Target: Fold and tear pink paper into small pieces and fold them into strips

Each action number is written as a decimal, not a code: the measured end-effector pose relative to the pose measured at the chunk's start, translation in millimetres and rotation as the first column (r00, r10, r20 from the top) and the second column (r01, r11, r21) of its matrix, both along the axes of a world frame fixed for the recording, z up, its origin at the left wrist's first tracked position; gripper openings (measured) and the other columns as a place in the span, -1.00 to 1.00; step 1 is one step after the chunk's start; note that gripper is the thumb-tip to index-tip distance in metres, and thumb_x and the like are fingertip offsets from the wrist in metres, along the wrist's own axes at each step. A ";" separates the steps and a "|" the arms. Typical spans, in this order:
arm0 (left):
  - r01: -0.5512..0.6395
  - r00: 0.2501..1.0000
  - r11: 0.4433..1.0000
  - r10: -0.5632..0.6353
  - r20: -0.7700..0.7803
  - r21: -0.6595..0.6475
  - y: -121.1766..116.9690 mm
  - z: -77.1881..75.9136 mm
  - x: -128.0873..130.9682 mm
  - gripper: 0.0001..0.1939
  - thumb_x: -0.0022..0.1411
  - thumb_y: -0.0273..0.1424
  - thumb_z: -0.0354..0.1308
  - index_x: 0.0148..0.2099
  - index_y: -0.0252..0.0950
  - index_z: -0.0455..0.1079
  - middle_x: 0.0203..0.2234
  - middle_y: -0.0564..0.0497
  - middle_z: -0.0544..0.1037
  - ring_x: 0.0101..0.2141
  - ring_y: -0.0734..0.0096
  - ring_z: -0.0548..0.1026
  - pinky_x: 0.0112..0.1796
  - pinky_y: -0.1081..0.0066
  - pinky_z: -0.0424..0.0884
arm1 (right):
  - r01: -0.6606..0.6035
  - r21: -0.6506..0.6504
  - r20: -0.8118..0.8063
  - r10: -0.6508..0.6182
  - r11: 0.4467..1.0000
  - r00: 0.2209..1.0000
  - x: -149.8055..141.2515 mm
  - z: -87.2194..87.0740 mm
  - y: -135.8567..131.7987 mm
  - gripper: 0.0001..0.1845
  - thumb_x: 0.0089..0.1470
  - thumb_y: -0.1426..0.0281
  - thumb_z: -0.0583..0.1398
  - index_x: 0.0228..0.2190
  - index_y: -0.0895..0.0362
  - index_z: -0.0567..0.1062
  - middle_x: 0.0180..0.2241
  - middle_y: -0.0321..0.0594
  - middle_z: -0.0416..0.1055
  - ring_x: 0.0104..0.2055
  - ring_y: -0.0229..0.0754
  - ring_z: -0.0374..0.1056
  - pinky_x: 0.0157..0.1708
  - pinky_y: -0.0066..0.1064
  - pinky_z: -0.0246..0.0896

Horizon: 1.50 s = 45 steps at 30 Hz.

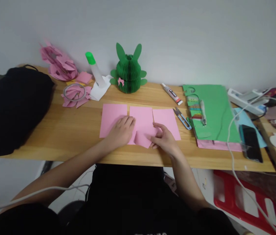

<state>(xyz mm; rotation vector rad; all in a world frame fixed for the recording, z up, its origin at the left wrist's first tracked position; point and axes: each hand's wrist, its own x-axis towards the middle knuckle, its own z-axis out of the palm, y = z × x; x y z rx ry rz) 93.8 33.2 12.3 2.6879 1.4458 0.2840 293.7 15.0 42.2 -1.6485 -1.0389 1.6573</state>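
Right hand (161, 138) pinches the curled near corner of the middle pink sheet (140, 117), flat elsewhere on the bench (79, 143). Left hand (122, 132), palm down, fingers extended, rests on it. Apparently a bending step; next calls for steady pressure.

1. Left forearm (73, 172) is bare, slanting in from lower left, wrist pretty much straight.
2. Left grip (123, 131) is palm down, kinda flat, fingers close together.
3. Right forearm (188, 179) leans inward from lower right, also bare.
4. Right grip (163, 139) is turned leftward, index finger reaching out, thumb pinching against curled lower fingers.
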 end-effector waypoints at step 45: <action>-0.076 0.585 0.906 0.379 0.718 -0.417 -24.3 98.0 13.6 -0.68 0.18 -0.33 0.03 -0.58 -0.27 0.11 -0.70 0.16 0.20 -0.61 0.55 0.23 -0.58 0.52 0.13 | -0.010 0.658 0.241 -0.198 0.753 0.950 -8.9 61.3 -14.8 -0.79 -0.03 0.27 0.26 -0.50 0.17 0.43 -0.64 -0.37 0.32 -0.64 -0.38 0.20 -0.64 -0.53 0.09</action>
